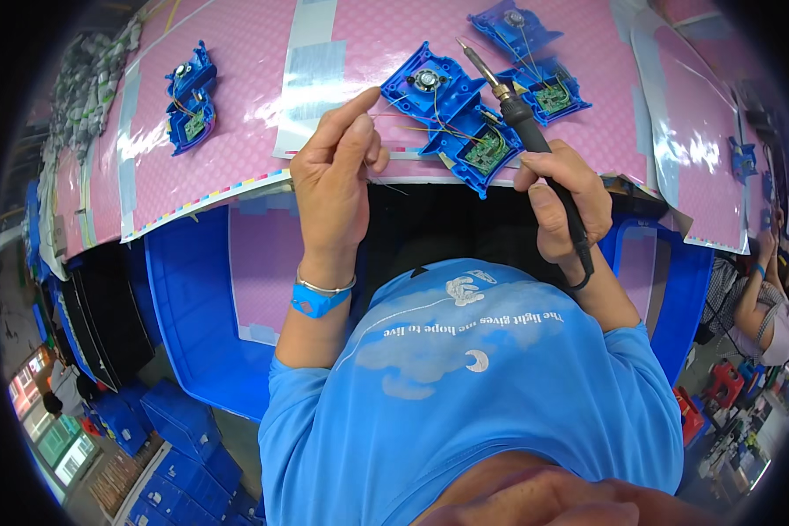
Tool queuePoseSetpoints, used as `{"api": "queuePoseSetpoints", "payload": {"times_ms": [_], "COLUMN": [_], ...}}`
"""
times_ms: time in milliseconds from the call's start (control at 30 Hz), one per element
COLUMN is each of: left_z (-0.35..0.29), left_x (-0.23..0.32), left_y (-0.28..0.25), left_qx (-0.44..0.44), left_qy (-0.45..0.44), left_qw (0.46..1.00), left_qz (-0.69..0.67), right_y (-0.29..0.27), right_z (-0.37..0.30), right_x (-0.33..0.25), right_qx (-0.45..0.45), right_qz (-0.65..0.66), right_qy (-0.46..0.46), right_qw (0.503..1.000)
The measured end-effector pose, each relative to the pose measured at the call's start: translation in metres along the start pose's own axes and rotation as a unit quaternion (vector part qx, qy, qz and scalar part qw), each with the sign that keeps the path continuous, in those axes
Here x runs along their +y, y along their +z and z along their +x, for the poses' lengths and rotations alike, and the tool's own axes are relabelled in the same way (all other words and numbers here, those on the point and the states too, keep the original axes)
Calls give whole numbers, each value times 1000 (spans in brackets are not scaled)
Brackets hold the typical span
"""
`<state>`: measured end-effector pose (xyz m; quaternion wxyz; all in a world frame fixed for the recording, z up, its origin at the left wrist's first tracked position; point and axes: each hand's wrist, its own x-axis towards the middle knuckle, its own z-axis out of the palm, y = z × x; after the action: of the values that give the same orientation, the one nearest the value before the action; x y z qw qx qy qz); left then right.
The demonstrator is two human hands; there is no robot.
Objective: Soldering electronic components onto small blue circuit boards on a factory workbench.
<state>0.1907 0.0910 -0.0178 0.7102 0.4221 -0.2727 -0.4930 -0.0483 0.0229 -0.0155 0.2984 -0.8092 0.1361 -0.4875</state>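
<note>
My right hand (570,197) is wrapped round the black handle of a soldering iron (522,118). Its metal tip points up and away, above the gap between two blue plastic housings. The nearer housing (451,96) lies spread in two halves, with a round speaker (427,81) in one and a green circuit board (486,151) in the other. Thin red and yellow wires run from it toward my left hand (342,149). That hand's thumb and index finger are drawn together beside the housing, the other fingers curled; whether a wire sits between them is unclear.
Another opened blue housing (552,96) lies just behind the iron, and one more (191,96) at the far left. Pink patterned sheeting (237,105) covers the table. Blue bins (188,307) stand below its front edge. At far right, another person's arm (754,298) shows.
</note>
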Motion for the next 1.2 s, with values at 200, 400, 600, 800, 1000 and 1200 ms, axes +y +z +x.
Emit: {"api": "queuePoseSetpoints", "payload": {"times_ms": [200,400,600,800,1000,1200], "left_z": [16,21,20,24,24,25], "left_x": [-18,-25,-26,-32,-32,-35], "left_y": [4,-1,5,4,2,1], "left_qx": [51,48,73,68,63,61], "left_qy": [183,303,333,342,347,355], "left_qw": [936,796,830,816,807,808], "left_qz": [295,521,442,462,473,466], "right_y": [-4,-5,-2,-1,1,1], "right_z": [-8,-11,-7,-5,-3,0], "right_x": [-20,-18,-18,-15,-15,-14], "right_qx": [13,32,20,2,2,-19], "right_qz": [-30,4,28,25,30,15], "right_qy": [147,166,190,188,197,202], "right_qw": [989,986,981,982,980,979]}}
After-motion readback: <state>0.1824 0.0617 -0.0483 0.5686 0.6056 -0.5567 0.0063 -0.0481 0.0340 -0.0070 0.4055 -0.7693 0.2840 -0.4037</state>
